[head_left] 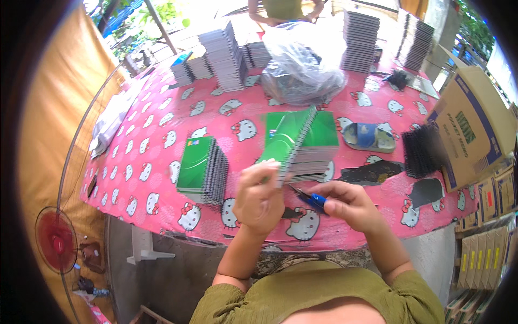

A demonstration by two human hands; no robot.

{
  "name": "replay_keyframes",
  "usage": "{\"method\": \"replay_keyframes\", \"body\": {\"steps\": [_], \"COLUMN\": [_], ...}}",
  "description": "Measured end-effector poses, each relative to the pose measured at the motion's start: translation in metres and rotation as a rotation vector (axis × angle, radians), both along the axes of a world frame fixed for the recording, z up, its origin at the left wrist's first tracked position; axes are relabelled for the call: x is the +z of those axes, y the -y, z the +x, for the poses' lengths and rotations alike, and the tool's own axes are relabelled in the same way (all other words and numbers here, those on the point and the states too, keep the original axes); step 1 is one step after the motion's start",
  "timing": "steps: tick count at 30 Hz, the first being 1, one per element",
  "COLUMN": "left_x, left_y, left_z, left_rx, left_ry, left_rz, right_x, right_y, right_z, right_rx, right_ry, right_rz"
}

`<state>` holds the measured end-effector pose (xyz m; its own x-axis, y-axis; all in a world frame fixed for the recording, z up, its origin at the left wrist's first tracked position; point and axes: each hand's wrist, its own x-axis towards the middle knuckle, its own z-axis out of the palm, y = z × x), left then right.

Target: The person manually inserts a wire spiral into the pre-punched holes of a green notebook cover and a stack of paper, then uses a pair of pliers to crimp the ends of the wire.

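My left hand (pixel 260 197) is closed round the lower end of a green spiral notebook (pixel 288 139), which is tilted up with its wire binding on the right. Blue-handled pliers (pixel 317 202) are in my right hand (pixel 348 205). Their dark tips point left, close to the binding's lower end; I cannot tell whether they touch it. Behind the raised notebook stands a stack of green-covered notebooks (pixel 310 162). To the left of my left hand sits a smaller pile of green spiral-bound notebooks (pixel 197 162).
Black spiral wires (pixel 421 151) lie beside a cardboard box (pixel 475 119) on the right. A blue-and-grey slipper-shaped item (pixel 369 137) rests nearby. Farther back are a clear plastic bag (pixel 302 65) and tall notebook stacks (pixel 224 56) on the pink tablecloth (pixel 156 178). Another person (pixel 284 9) is across the table.
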<state>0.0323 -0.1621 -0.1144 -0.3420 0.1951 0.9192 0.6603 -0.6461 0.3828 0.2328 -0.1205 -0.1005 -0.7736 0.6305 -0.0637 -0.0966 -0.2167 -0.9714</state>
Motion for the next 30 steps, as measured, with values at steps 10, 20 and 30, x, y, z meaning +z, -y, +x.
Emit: {"method": "replay_keyframes", "body": {"steps": [10,20,30], "left_x": [-0.071,-0.074,-0.070], "left_y": [0.053,0.045,0.044], "left_z": [-0.168,-0.151,-0.168], "left_rx": [0.522,0.509,0.397], "left_ry": [0.627,0.648,0.608], "left_rz": [-0.307,-0.189,-0.247], "right_x": [-0.083,-0.195,-0.317], "right_y": [0.030,0.028,0.052], "right_z": [0.037,0.319,0.282], "right_rx": [-0.272,-1.915,-0.789], "right_ry": [0.793,0.813,0.906], "right_rz": [1.105,0.507,0.216]}}
